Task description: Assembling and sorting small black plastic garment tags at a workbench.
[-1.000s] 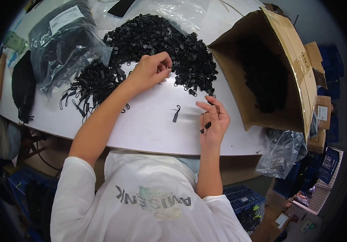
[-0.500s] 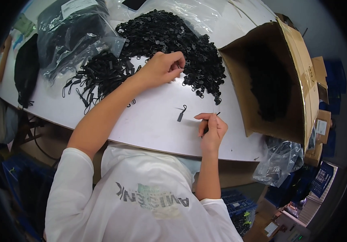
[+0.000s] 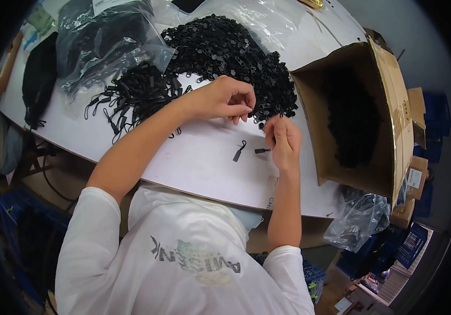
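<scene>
My left hand (image 3: 226, 100) is pinched just in front of a large heap of black zipper sliders (image 3: 225, 47); anything between its fingertips is too small to make out. Close beside it, my right hand (image 3: 285, 140) is closed at the right edge of the heap. A black zipper pull (image 3: 262, 151) sticks out to the left of the right hand, its cord running into the fingers. Another cord zipper pull (image 3: 239, 152) lies alone on the white table (image 3: 209, 168). Left of the heap, a pile of black cord pulls (image 3: 141, 94) is partly covered by my left forearm.
An open cardboard box (image 3: 393, 105) with dark contents lies on its side at the right. Clear plastic bags (image 3: 110, 47) stand at the far left, beside a black bundle (image 3: 40, 79). A crumpled bag (image 3: 359, 220) hangs by the right table edge. Another person's arm (image 3: 7, 68) shows far left.
My right hand has moved up and away from me, toward the heap, and the pull at its fingers now shows. My left hand has shifted right and slightly nearer me.
</scene>
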The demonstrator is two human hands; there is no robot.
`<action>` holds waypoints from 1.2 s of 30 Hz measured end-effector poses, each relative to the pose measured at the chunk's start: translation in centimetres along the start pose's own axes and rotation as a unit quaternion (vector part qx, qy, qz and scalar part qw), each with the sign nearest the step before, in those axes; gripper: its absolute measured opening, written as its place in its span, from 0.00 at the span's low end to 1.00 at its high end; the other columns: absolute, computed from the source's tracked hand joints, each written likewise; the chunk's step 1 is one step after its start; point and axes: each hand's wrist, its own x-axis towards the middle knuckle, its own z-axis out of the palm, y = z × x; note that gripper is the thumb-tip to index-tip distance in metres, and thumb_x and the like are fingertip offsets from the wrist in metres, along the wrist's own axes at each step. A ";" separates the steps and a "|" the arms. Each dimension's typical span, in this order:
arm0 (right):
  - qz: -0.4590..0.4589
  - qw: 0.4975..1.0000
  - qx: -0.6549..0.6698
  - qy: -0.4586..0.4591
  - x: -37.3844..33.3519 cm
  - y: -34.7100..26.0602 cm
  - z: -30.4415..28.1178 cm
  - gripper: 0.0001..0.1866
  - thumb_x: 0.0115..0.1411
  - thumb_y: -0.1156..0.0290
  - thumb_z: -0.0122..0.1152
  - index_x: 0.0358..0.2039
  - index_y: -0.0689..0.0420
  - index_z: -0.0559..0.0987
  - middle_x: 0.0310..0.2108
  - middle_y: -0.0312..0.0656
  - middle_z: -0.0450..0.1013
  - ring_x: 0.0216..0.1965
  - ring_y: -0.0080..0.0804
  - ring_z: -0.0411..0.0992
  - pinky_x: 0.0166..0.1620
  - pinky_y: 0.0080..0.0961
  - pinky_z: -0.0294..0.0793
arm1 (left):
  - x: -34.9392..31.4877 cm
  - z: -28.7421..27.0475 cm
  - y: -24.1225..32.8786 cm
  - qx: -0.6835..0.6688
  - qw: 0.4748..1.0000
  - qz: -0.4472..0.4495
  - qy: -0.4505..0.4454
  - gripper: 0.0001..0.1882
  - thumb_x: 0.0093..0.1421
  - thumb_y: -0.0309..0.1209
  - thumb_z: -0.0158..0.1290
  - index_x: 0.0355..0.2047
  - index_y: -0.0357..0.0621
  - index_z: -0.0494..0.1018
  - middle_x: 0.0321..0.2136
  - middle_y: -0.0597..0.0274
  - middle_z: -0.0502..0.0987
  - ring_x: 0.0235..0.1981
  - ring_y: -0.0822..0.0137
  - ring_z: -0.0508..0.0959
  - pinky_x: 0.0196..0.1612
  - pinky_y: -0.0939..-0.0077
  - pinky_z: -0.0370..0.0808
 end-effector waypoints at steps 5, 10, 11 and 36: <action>-0.004 0.998 -0.046 -0.032 2.7 -0.9 0.3 0.13 0.66 0.66 0.48 0.39 0.62 0.78 0.15 0.32 0.65 0.17 0.14 0.57 0.22 0.15 0.56 | -0.4 -0.4 0.6 -0.045 0.998 -0.044 -0.019 0.03 0.55 0.19 0.50 0.30 0.35 0.68 0.21 0.60 0.76 0.21 0.73 0.78 0.28 0.82 0.75; -0.094 0.974 -0.196 -0.069 4.0 -0.3 -0.1 0.08 0.60 0.72 0.56 0.37 0.61 0.80 0.21 0.43 0.73 0.19 0.21 0.66 0.25 0.19 0.65 | -0.4 -0.6 0.4 -0.057 0.998 -0.024 -0.026 0.03 0.55 0.20 0.52 0.30 0.36 0.69 0.23 0.61 0.76 0.24 0.74 0.77 0.29 0.83 0.74; -0.093 0.974 -0.195 -0.069 4.0 0.1 -0.2 0.08 0.60 0.72 0.56 0.37 0.61 0.80 0.21 0.43 0.73 0.19 0.21 0.66 0.25 0.19 0.65 | -0.3 -0.6 0.3 -0.059 0.998 -0.021 -0.031 0.03 0.55 0.21 0.52 0.31 0.37 0.70 0.25 0.61 0.76 0.26 0.74 0.77 0.29 0.82 0.73; -0.084 0.973 -0.104 -0.189 2.4 0.2 -0.6 0.08 0.58 0.72 0.58 0.25 0.64 0.77 0.14 0.40 0.65 0.15 0.25 0.61 0.21 0.22 0.61 | -0.1 0.5 0.7 0.079 0.988 0.130 -0.016 0.05 0.51 0.24 0.58 0.29 0.40 0.74 0.27 0.63 0.72 0.26 0.71 0.73 0.29 0.78 0.69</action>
